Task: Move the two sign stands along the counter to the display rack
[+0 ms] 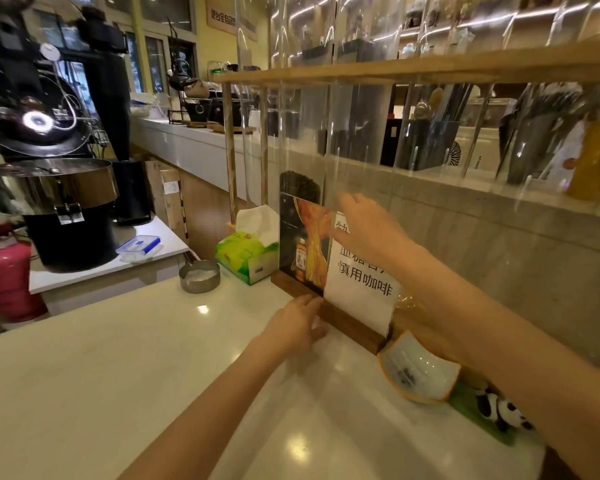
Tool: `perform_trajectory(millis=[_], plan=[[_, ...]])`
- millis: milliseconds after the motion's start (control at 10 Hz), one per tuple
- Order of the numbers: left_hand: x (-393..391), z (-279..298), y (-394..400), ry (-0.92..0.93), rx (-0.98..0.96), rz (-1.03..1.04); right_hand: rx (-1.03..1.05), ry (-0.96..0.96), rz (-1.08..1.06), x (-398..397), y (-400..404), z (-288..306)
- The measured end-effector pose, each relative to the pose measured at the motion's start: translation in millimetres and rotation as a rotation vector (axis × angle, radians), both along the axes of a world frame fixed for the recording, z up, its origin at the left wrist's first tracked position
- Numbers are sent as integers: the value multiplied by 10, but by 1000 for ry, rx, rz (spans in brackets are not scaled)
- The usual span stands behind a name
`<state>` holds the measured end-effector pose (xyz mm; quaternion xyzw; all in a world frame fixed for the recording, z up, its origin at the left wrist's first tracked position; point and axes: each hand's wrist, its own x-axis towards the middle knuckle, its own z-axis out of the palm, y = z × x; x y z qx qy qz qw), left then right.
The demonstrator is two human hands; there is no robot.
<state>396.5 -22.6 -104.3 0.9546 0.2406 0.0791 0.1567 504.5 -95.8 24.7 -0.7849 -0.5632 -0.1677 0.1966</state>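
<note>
Steadying sign stands (329,271), left hand (297,323), right hand (371,232)

Two sign stands (303,244) (359,282), two hands (293,325) (371,230)

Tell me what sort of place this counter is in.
Most likely a coffee shop, seen from the counter. A big black coffee roaster stands at left, a printed notice stand mentioning coffee sits against the display rack, and dark beans fill a clear tube behind it.
</note>
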Motion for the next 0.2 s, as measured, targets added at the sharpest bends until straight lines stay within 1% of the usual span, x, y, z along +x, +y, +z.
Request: perform_trajectory(millis=[100, 200], plan=[[-343, 131, -42, -51, -81, 64, 259, 188, 146, -330, -23, -148], [-742, 281, -33, -221, -112, 157, 565, 415, 291, -768, -76, -265]])
